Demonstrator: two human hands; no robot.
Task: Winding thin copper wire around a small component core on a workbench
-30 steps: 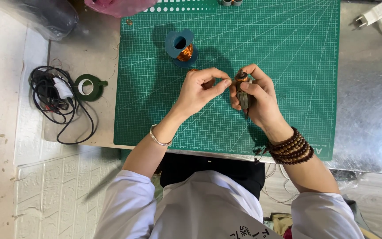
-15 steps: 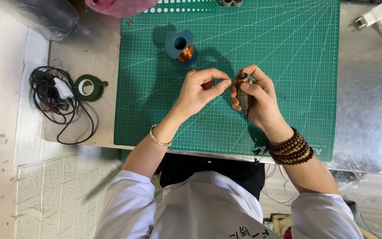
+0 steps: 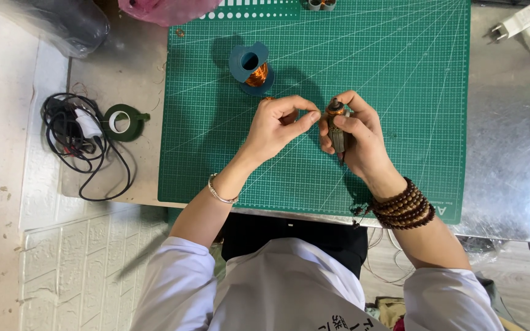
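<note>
Right hand [image 3: 357, 138] grips a small winding tool [image 3: 337, 129]; left hand [image 3: 277, 127] fingertips pinched beside it, perhaps on wire

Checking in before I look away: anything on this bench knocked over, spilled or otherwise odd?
Nothing stands out. The copper wire spool lies on the green cutting mat, the green tape roll and black cable bundle sit off it on the metal table. The left hand and right hand meet at a small wound part.
</note>
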